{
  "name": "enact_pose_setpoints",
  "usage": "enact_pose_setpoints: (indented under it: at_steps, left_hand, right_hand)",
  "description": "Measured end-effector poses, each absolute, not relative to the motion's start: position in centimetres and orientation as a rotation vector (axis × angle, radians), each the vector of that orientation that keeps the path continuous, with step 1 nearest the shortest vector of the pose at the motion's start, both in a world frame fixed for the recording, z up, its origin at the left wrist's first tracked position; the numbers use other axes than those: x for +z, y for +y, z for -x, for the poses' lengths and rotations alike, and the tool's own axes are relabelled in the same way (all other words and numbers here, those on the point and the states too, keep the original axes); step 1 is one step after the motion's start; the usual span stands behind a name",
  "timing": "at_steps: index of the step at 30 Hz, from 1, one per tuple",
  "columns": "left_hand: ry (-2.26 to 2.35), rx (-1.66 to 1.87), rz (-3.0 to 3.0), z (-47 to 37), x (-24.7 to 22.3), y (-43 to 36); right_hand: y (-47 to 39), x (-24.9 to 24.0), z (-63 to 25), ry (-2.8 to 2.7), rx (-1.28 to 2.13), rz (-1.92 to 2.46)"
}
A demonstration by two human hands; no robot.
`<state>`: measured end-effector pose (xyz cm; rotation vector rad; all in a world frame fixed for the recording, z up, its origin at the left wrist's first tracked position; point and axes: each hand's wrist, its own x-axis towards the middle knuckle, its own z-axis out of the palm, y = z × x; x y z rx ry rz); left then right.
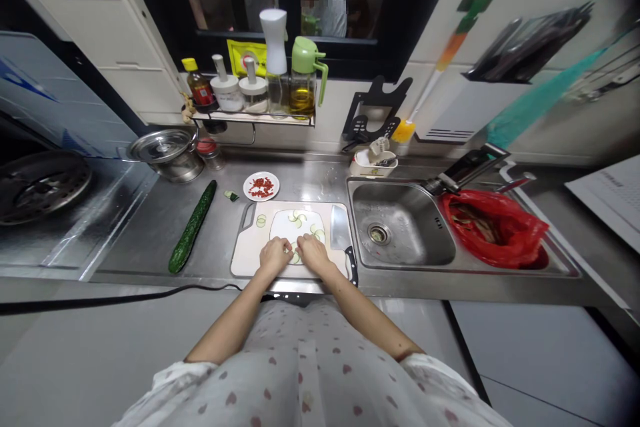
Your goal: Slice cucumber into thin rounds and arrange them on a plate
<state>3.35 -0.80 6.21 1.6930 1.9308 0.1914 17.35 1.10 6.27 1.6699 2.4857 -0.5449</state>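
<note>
A white square plate [283, 221] lies on a pale cutting board [245, 250]. Thin cucumber slices [297, 218] sit on it in small fanned groups. Over the plate's near left edge, my left hand [276, 255] is closed, with a cucumber slice at its fingertips. My right hand [313, 255] is at the near right side, fingers curled down by more slices; what they grip is hidden. A few loose slices [261, 221] rest on the board's left. On its right lies a kitchen knife [341, 227], black handle toward me.
Left of the board lie a whole cucumber [193, 227] and a cucumber end [231, 195]. A small plate [261, 197] of chopped red pieces stands behind. The sink [405, 227] is at right, beside a red plastic bag [493, 230]. A lidded pot [170, 157] stands back left.
</note>
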Motion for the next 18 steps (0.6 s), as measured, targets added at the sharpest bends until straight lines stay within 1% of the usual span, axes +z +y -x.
enact_pose_setpoints:
  at_steps: [7,18]
  left_hand:
    - [1.933,0.207,-1.669,-3.45,6.34,-0.6]
    - [1.945,0.131,-1.683,-3.49,5.82,-0.21]
  right_hand:
    - [1.05,6.19,-17.46,2.489,-0.563,-1.665]
    - [0.72,6.28,-17.66,2.518,-0.563,-1.713]
